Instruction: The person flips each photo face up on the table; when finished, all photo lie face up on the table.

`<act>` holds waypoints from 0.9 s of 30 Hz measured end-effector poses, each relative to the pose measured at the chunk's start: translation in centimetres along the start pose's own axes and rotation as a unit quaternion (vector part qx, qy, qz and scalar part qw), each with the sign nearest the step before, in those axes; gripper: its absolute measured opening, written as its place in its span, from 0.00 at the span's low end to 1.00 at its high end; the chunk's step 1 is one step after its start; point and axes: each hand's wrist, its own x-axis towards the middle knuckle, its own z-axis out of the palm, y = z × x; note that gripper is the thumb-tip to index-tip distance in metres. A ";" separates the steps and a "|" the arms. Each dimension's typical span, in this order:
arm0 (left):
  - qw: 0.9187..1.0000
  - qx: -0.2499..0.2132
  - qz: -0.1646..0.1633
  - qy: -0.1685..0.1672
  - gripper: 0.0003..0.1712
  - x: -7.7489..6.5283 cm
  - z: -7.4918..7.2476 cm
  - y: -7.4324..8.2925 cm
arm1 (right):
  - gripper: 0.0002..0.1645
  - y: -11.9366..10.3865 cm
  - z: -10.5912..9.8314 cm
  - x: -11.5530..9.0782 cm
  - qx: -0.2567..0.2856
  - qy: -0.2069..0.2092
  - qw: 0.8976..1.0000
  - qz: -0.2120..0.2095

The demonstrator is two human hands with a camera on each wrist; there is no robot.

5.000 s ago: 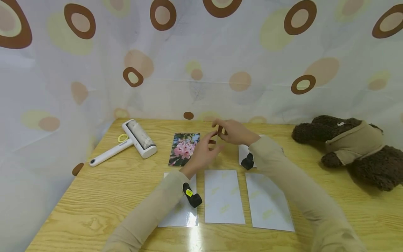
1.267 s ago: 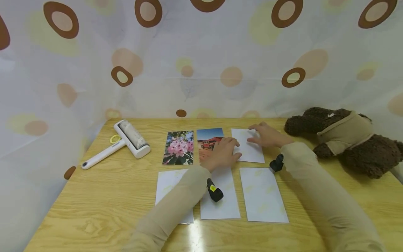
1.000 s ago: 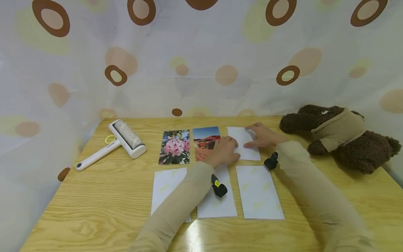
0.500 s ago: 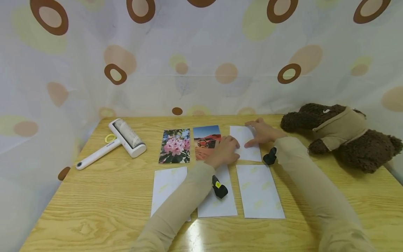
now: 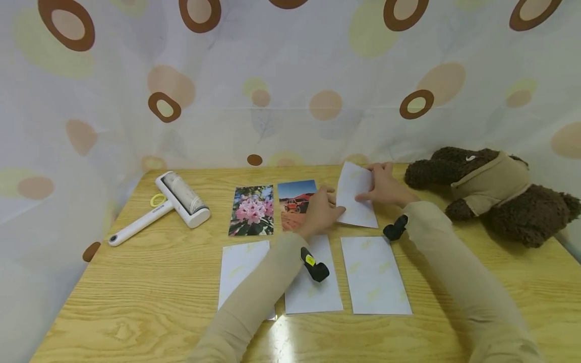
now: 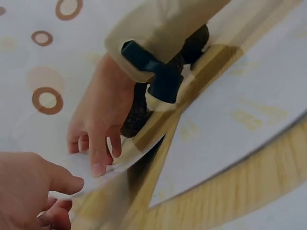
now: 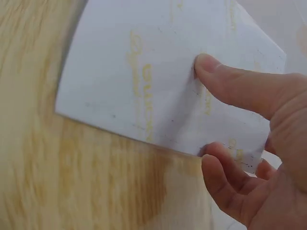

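A photo print (image 5: pixel 354 194), its white back with faint yellow lettering toward me, is raised and bowed above the table at the back. My right hand (image 5: pixel 386 186) pinches its right side; in the right wrist view the thumb (image 7: pixel 211 64) presses on the white back with fingers curled behind the edge. At the opposite edge is my left hand (image 5: pixel 320 212), its thumb (image 6: pixel 67 182) over the print and fingers below. Left of it, face up, lie a red off-road car photo (image 5: pixel 295 204) and a pink flower photo (image 5: pixel 251 210).
Three white-backed sheets lie in a front row: left (image 5: pixel 240 267), middle (image 5: pixel 315 287), partly under my left forearm, and right (image 5: pixel 376 275). A white lint roller (image 5: pixel 181 201) and yellow ring (image 5: pixel 158 200) lie left. A brown plush toy (image 5: pixel 495 196) lies right, before a patterned curtain.
Earlier the car photo came to lie beside the flower photo. Both hands then moved to the right-hand print, which was flat half a second ago and is now lifted and bent.
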 end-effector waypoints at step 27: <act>0.953 -0.280 -0.019 -0.115 0.27 -0.1 -0.4 1.9 | 0.34 -4.0 -0.3 -2.0 -0.064 0.093 0.966 -0.231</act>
